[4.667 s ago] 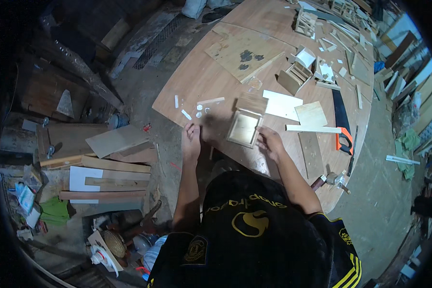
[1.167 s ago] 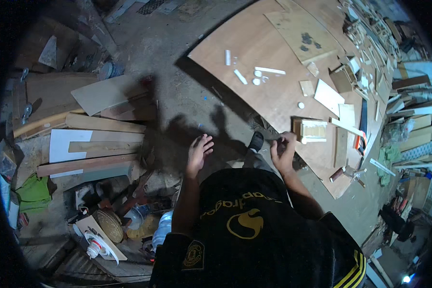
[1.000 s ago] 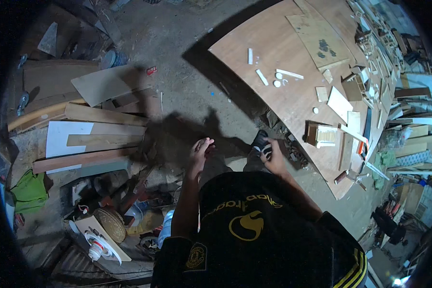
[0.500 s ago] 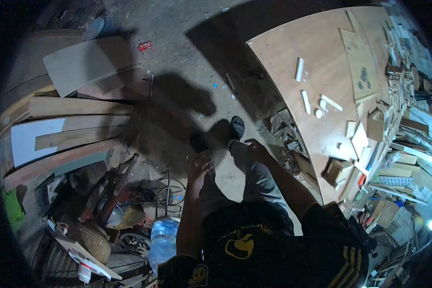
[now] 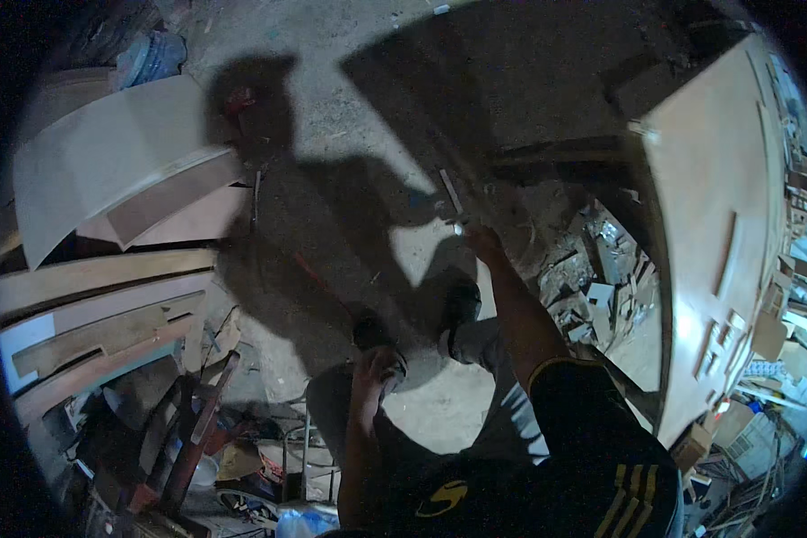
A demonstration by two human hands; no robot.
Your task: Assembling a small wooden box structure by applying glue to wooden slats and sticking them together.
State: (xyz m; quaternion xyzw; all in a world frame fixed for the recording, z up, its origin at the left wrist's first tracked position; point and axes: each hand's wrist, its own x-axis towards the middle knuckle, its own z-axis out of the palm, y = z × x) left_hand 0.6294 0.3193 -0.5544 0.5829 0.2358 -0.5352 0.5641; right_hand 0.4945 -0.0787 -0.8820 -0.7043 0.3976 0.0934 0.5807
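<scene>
My right hand (image 5: 482, 242) is stretched down and forward in the shadow, low over the floor. Just beyond its fingers lies a narrow pale strip (image 5: 451, 191). A small bright white piece (image 5: 458, 229) shows right at the fingertips, and whether they grip it is too dark to make out. My left hand (image 5: 381, 369) rests on my left knee, fingers loosely bent over it, with nothing held. Both of my dark shoes stand on the floor between the hands.
Stacked boards (image 5: 108, 314) lean along the left. A large wooden panel tabletop (image 5: 704, 215) stands at the right, with wood scraps (image 5: 601, 287) heaped beneath its edge. Tools and a red-brown bar (image 5: 202, 430) clutter the lower left. A blue container (image 5: 152, 59) sits far left.
My right hand has left my right leg and reached forward and down toward the floor. My body has bent lower, and the view has shifted. My left hand stays on my left leg.
</scene>
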